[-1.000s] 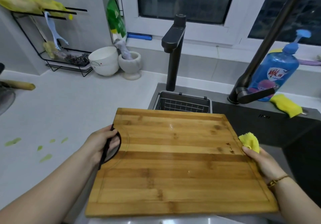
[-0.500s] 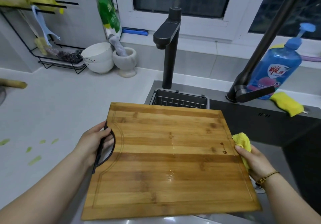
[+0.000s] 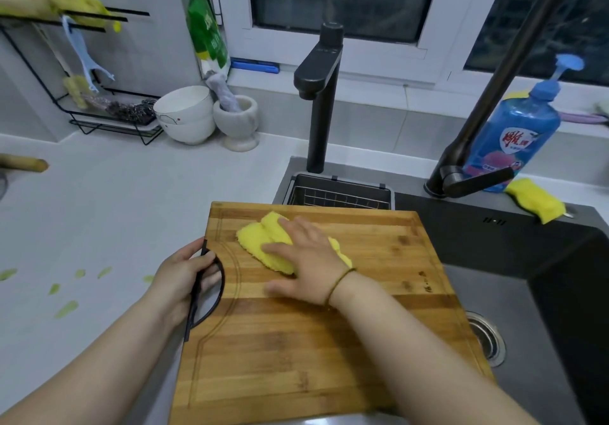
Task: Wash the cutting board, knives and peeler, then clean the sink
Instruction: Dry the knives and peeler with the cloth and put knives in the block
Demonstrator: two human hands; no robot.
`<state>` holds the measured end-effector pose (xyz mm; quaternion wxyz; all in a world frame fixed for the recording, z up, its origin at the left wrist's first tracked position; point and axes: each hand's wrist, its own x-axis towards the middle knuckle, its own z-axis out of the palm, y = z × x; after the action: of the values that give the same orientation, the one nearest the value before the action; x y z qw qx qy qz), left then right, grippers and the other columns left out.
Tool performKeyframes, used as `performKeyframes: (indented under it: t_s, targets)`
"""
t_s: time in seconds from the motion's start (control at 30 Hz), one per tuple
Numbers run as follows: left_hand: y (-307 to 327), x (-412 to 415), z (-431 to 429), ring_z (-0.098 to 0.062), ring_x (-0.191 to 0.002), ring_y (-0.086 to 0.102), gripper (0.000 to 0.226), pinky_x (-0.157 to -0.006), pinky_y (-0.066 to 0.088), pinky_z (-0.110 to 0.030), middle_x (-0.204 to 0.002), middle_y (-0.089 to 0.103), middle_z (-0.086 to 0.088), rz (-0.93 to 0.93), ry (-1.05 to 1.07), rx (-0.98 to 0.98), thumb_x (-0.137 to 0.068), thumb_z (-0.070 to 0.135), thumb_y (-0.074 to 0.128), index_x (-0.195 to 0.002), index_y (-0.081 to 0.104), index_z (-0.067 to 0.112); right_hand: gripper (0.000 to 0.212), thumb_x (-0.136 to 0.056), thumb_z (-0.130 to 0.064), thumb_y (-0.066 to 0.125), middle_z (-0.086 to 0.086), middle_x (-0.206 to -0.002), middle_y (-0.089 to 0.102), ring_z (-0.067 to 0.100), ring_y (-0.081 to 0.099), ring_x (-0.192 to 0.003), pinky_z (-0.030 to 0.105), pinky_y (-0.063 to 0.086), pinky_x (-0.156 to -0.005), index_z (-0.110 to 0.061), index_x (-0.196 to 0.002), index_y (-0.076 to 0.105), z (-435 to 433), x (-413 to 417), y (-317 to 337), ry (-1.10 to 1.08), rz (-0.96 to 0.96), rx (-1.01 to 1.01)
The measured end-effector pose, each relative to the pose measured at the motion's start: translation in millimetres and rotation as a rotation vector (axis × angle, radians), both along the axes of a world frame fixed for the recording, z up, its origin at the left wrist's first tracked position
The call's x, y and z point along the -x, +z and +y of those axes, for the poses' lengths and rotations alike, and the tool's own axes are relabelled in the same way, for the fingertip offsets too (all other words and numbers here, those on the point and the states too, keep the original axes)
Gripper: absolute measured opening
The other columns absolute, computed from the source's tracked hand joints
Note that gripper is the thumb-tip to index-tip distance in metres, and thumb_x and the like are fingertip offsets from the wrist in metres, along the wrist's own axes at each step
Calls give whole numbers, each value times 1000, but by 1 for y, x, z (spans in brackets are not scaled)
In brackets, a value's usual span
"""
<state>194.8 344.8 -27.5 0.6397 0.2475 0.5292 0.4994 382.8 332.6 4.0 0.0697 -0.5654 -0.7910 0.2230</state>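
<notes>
A bamboo cutting board (image 3: 329, 342) is held over the front of the dark sink (image 3: 534, 292). My left hand (image 3: 181, 276) grips its black handle loop (image 3: 211, 292) at the board's left edge. A yellow cloth (image 3: 263, 243) lies on the board's far half. My right hand (image 3: 309, 256) presses flat on that cloth with fingers spread. No knives show. A light blue peeler (image 3: 82, 55) hangs on the wire rack at the back left.
A drain (image 3: 487, 339) sits in the sink to the right of the board. Behind stand a black tap (image 3: 319, 95), a wire basket (image 3: 339, 194), a curved faucet (image 3: 468, 167), a blue soap bottle (image 3: 520, 131) and a yellow sponge (image 3: 537, 203). White bowls (image 3: 184, 114) and a mortar (image 3: 237, 121) stand on the counter.
My right hand left the board's right edge and moved onto its top, laying the yellow cloth flat under the palm. The left hand keeps its grip on the handle.
</notes>
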Motion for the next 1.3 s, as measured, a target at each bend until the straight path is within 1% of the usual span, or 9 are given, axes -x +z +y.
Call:
performKeyframes:
  t_s: [0.2,0.4,0.53,0.63,0.8,1.0,1.1,1.17,1.3]
  targets:
    - [2,-4,1,-12,-63,66,26,-47,51,-13,-81,63,-7,-10,1,-27,-94,-4,40,-110,54,11,41,-89,-43,40,6,-146,35,28,36,-128,36,26,-104,-29,-124,56,19,2,-21,-97,41,-261]
    - [6,-10,2,-19,-71,52,26,-49,51,-14,-79,57,-10,-10,-18,-40,-93,-6,41,-106,56,11,37,-96,-30,40,4,-149,26,26,28,-133,37,27,-107,-31,-132,45,31,-93,-25,-582,-92,-111]
    - [5,-8,3,-17,-68,66,29,-50,53,-17,-88,64,-11,-15,-41,-46,-93,-5,42,-115,55,9,36,-96,-21,40,12,-141,33,34,40,-123,39,35,-100,-24,-131,47,31,-128,-22,-912,-45,6]
    - [4,-9,3,-9,-57,67,32,-48,51,-15,-85,65,-9,-20,-38,-40,-93,-5,41,-122,53,3,36,-95,-17,42,10,-138,40,28,45,-120,29,36,-97,-21,-130,49,36,-70,-10,-736,74,-34]
    - [1,-4,3,-16,-55,64,34,-47,53,-21,-80,65,-12,16,-78,-39,-88,-9,46,-119,55,2,43,-91,-36,49,3,-145,29,23,35,-128,31,34,-99,-28,-133,45,-19,50,-2,-74,62,-89]
    - [-6,-1,-5,-21,-76,52,30,-57,54,-19,-82,55,-11,-7,-54,-13,-93,-7,39,-88,61,13,39,-95,-28,42,4,-147,30,25,41,-125,33,38,-96,-28,-134,43,-35,-89,-25,-655,-70,-84]
    - [-4,-2,-3,-20,-76,52,25,-56,54,-18,-82,56,-10,-4,-43,-13,-94,-6,39,-100,59,8,36,-94,-25,44,9,-140,37,30,46,-119,36,38,-96,-23,-130,48,-47,-113,-22,-936,-25,-45]
    - [-3,-6,-4,-19,-77,57,27,-54,55,-18,-85,61,-9,-12,-22,-14,-94,-6,39,-109,55,10,34,-94,-25,46,7,-138,39,27,45,-121,32,36,-98,-23,-128,50,-54,-80,-18,-843,44,-59]
    - [-2,-8,-5,-19,-75,57,26,-51,55,-18,-75,65,-8,-34,7,-7,-94,-6,38,-106,55,9,37,-94,-27,44,2,-145,30,23,46,-121,29,38,-95,-30,-130,46,-86,33,-21,-236,110,-107]
